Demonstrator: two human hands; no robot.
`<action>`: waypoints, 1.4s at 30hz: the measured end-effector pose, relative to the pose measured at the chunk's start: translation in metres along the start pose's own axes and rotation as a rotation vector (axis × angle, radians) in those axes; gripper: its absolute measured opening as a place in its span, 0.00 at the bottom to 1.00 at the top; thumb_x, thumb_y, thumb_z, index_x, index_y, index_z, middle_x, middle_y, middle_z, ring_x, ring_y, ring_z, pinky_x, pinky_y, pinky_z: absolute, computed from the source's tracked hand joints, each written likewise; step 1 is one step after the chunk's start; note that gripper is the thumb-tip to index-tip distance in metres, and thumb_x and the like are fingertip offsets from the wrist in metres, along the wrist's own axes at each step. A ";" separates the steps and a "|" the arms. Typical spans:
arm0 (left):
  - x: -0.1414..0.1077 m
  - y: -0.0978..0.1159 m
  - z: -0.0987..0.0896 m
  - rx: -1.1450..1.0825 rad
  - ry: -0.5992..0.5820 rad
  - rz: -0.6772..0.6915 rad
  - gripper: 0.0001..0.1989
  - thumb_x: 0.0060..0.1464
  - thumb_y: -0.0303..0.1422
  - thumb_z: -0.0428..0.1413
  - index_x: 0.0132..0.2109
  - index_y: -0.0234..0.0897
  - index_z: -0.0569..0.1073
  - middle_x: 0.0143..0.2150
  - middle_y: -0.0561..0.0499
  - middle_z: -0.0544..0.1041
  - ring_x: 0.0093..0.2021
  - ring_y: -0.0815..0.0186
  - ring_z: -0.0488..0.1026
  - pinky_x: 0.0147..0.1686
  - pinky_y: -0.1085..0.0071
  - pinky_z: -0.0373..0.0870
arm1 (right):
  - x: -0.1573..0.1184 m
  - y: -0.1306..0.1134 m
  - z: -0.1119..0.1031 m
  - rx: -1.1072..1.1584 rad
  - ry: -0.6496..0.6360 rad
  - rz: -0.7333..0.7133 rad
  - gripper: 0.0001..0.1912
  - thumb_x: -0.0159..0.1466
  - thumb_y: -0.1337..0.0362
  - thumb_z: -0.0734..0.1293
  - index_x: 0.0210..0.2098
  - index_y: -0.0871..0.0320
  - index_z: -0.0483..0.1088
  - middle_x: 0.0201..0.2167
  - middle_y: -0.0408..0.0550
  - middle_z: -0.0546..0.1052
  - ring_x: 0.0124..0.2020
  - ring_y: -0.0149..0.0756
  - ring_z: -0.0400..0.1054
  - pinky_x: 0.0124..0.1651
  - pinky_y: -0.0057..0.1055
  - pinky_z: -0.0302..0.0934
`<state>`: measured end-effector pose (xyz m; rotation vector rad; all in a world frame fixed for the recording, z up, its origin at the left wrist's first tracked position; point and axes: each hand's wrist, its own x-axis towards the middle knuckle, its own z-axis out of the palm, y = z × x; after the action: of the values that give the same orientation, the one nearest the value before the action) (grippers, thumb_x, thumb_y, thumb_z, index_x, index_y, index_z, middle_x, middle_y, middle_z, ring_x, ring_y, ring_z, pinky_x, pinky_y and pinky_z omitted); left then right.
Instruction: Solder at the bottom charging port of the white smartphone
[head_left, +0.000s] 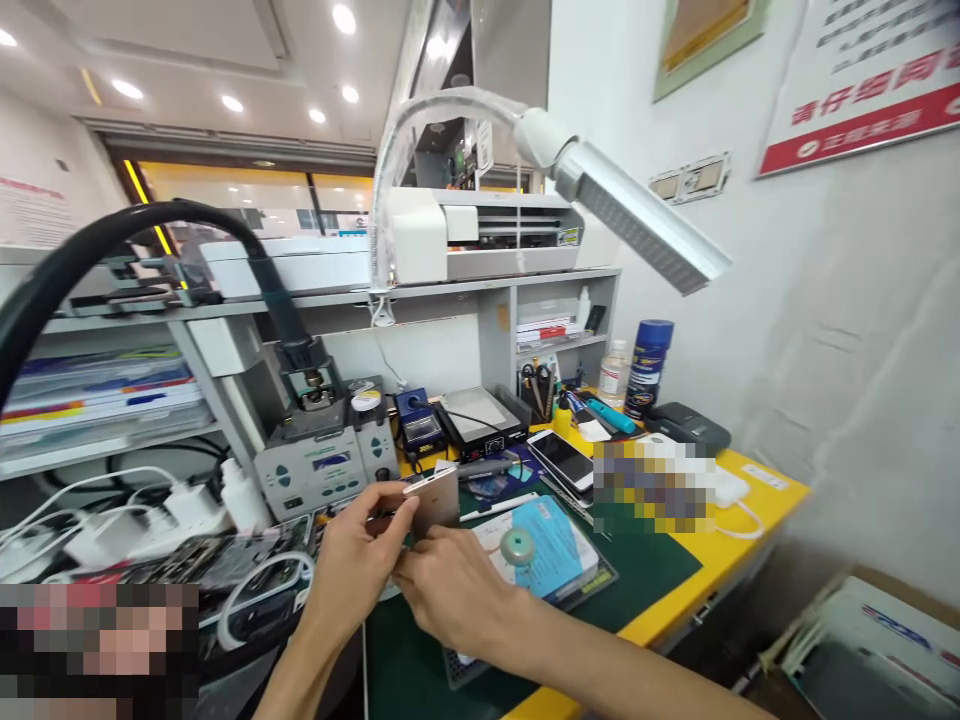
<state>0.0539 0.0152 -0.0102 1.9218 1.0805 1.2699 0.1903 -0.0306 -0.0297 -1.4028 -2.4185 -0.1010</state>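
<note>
My left hand [352,565] and my right hand [450,590] meet above the green mat [660,570] at the front of the bench. Both grip a thin gold-coloured phone [435,497], held on edge and tilted up. The left fingers pinch its left side, and the right fingers hold it from below. Just right of the hands lies a blue packet [559,550] with a small round grey tape roll [517,546] on it.
A grey soldering station [322,470] stands behind the hands, beside a small black heating plate [484,420]. Another phone [561,457] lies face up further back. A desk lamp [637,215] hangs overhead. White chargers and cables [142,520] crowd the left. A spray can [647,368] stands by the wall.
</note>
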 end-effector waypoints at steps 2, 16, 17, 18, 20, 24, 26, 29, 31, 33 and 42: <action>0.001 -0.002 0.002 0.008 0.004 -0.002 0.16 0.58 0.46 0.60 0.43 0.39 0.77 0.35 0.51 0.82 0.33 0.61 0.79 0.35 0.68 0.77 | -0.002 -0.005 -0.001 0.020 -0.001 0.017 0.10 0.68 0.66 0.65 0.38 0.58 0.79 0.35 0.52 0.85 0.35 0.44 0.77 0.37 0.34 0.64; 0.002 0.003 0.005 0.095 -0.123 -0.035 0.23 0.61 0.52 0.55 0.51 0.40 0.78 0.41 0.47 0.83 0.38 0.56 0.80 0.37 0.66 0.77 | -0.124 0.120 -0.103 0.108 0.158 0.667 0.12 0.65 0.67 0.66 0.27 0.58 0.79 0.29 0.57 0.83 0.32 0.49 0.79 0.32 0.35 0.60; 0.004 0.005 0.007 0.089 -0.129 -0.043 0.23 0.61 0.52 0.55 0.51 0.40 0.78 0.41 0.47 0.83 0.38 0.56 0.80 0.37 0.65 0.77 | -0.131 0.127 -0.104 0.122 0.141 0.687 0.12 0.65 0.67 0.67 0.26 0.57 0.79 0.27 0.56 0.83 0.31 0.49 0.78 0.31 0.35 0.59; 0.005 0.006 0.008 0.080 -0.135 -0.049 0.23 0.61 0.52 0.55 0.51 0.40 0.78 0.42 0.46 0.83 0.40 0.55 0.80 0.38 0.65 0.78 | -0.136 0.132 -0.104 0.142 0.125 0.698 0.13 0.65 0.66 0.67 0.25 0.57 0.78 0.27 0.55 0.83 0.31 0.48 0.78 0.31 0.34 0.59; 0.007 0.008 0.012 0.062 -0.143 -0.056 0.23 0.61 0.52 0.55 0.50 0.39 0.78 0.43 0.46 0.83 0.42 0.54 0.80 0.40 0.64 0.78 | -0.142 0.136 -0.104 0.183 0.110 0.711 0.13 0.66 0.63 0.66 0.28 0.56 0.79 0.28 0.52 0.84 0.31 0.47 0.78 0.31 0.34 0.59; 0.010 0.011 0.017 0.041 -0.158 -0.075 0.23 0.62 0.52 0.54 0.51 0.38 0.77 0.40 0.46 0.83 0.40 0.54 0.80 0.38 0.65 0.78 | -0.139 0.146 -0.109 0.263 0.083 0.735 0.13 0.65 0.57 0.66 0.33 0.57 0.81 0.30 0.52 0.84 0.31 0.45 0.77 0.30 0.32 0.60; 0.013 0.011 0.018 0.040 -0.175 -0.087 0.24 0.61 0.52 0.54 0.52 0.38 0.76 0.37 0.47 0.82 0.39 0.54 0.80 0.33 0.66 0.77 | -0.135 0.152 -0.113 0.307 0.062 0.730 0.14 0.65 0.55 0.67 0.34 0.58 0.81 0.31 0.52 0.84 0.32 0.44 0.77 0.30 0.32 0.61; 0.019 0.012 0.017 0.043 -0.200 -0.090 0.24 0.61 0.52 0.55 0.52 0.39 0.76 0.35 0.49 0.80 0.40 0.55 0.79 0.30 0.69 0.74 | -0.127 0.155 -0.116 0.370 0.029 0.698 0.16 0.65 0.54 0.67 0.38 0.59 0.81 0.33 0.52 0.84 0.34 0.44 0.77 0.31 0.31 0.63; 0.022 0.011 0.015 0.041 -0.216 -0.087 0.23 0.60 0.52 0.56 0.53 0.40 0.76 0.34 0.50 0.80 0.40 0.56 0.78 0.32 0.70 0.74 | -0.120 0.150 -0.116 0.421 -0.019 0.653 0.16 0.65 0.54 0.67 0.38 0.58 0.81 0.32 0.50 0.84 0.33 0.42 0.77 0.31 0.31 0.63; 0.023 0.009 0.014 0.030 -0.226 -0.084 0.22 0.61 0.51 0.56 0.52 0.40 0.77 0.35 0.50 0.80 0.41 0.57 0.78 0.34 0.70 0.74 | -0.112 0.145 -0.116 0.469 -0.079 0.594 0.14 0.64 0.53 0.68 0.36 0.56 0.81 0.29 0.46 0.83 0.31 0.41 0.76 0.30 0.30 0.63; 0.008 0.002 0.017 -0.018 -0.153 -0.092 0.23 0.61 0.52 0.57 0.51 0.40 0.80 0.43 0.49 0.84 0.42 0.60 0.81 0.39 0.73 0.77 | -0.078 0.174 -0.124 0.288 0.063 0.620 0.12 0.69 0.60 0.66 0.41 0.60 0.80 0.35 0.50 0.83 0.36 0.42 0.76 0.40 0.36 0.66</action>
<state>0.0720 0.0209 -0.0114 1.8995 1.0627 1.0602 0.4061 -0.0348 0.0425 -1.8853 -1.7575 0.3337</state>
